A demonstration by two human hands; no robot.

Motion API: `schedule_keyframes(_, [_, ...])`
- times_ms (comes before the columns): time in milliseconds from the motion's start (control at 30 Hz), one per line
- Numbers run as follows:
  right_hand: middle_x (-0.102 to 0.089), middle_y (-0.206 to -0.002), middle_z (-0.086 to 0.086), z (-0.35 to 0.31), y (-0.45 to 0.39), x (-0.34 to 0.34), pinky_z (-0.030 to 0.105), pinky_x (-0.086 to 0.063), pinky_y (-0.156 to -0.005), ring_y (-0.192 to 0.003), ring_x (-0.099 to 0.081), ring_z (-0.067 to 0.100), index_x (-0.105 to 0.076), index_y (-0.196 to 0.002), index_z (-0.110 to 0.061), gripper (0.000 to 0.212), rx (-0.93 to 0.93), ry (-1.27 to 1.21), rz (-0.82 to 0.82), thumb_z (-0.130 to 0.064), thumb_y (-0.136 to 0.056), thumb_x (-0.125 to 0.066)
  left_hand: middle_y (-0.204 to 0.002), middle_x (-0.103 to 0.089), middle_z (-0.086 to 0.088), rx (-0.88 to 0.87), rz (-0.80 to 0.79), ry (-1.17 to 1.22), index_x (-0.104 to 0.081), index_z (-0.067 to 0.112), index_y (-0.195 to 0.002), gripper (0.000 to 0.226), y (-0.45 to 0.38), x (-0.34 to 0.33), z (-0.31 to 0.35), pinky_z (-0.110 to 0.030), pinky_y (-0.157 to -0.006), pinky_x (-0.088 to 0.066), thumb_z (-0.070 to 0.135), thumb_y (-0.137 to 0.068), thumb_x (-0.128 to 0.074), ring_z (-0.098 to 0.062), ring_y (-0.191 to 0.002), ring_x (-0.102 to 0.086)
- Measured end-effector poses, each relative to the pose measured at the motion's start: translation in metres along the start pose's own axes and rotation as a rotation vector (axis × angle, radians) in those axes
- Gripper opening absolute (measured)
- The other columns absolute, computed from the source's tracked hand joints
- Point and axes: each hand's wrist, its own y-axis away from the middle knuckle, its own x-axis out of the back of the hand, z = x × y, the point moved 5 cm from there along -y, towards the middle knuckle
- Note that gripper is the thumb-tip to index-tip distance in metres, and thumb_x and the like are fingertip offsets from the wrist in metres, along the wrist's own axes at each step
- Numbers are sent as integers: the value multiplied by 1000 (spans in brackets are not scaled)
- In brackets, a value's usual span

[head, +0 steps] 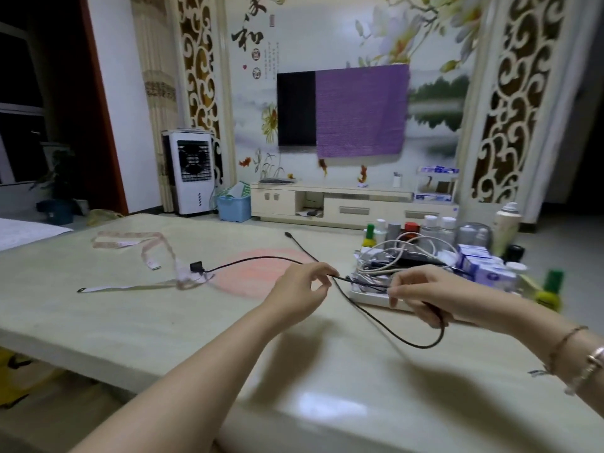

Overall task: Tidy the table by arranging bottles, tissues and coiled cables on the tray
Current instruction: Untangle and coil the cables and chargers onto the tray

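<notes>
- Pinching the black cable (356, 304), the left hand (299, 291) and right hand (421, 294) each hold it between curled fingertips.
- Its long loose end runs away to the left, nearer the left hand.

Large black brush calligraphy on the wall mural (327, 44), top character partly cut off, "和" below it, red seal marks beside, smaller columns too blurred to read, bottle labels illegible
</notes>
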Motion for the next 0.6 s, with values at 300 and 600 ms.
schedule_keyframes(300, [-57,-56,1,50,43,45,22,-43,-46,-46,-52,17,-61,-85,-17,25,-481,821,13,-21,-93,-38,-119,-64,4,90,-136,-134,-62,24,-119,37,-14,-47,-9,-36,-98,-44,13,-84,-55,-15,-115,-56])
schedule_keyframes(600, [-57,-123,5,37,-3,0,36,-42,-88,-115,-50,26,-51,-117,-19,54,-203,1067,247,-63,-88,-40,-135,-56,2,103,-136,-175,-55,20,-130,42,-10,-50,-29,-30,-103,-39,11,-90,-48,-12,-123,-52])
